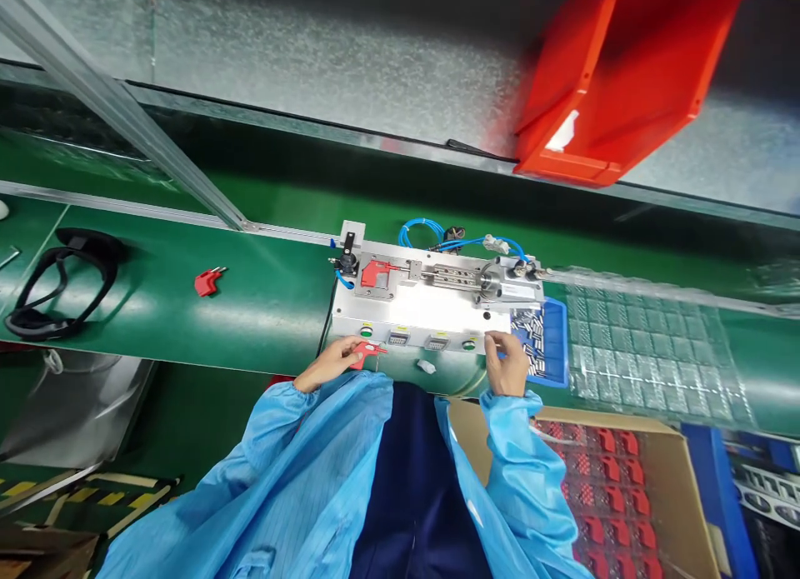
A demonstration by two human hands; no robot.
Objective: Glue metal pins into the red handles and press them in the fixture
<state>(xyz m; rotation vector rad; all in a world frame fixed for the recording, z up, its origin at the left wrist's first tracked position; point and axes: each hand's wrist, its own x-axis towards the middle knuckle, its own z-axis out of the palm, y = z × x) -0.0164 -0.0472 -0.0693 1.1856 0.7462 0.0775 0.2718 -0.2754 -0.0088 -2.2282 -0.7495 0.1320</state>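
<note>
Pinching red plastic piece (364, 353) in my left hand (331, 361), at the fixture's (437, 300) front edge | feels light, stiff, small; best held by its flat body | right hand (507, 366) fingertips closing by blue tray (550, 346) of metal pins, contents unclear

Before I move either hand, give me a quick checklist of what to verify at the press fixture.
1. Left hand holds a red part: ok, pinched at the fixture's front edge.
2. Fixture nest free: not ok, a second red part already sits in it.
3. Right hand on the pins: cannot tell; its fingers are at the edge of the blue tray, but any pin in them is too small to see.
4. Tray stocked: ok, metal pins fill it.
5. Spare red part on the green belt: ok, lying apart from the fixture.
</note>
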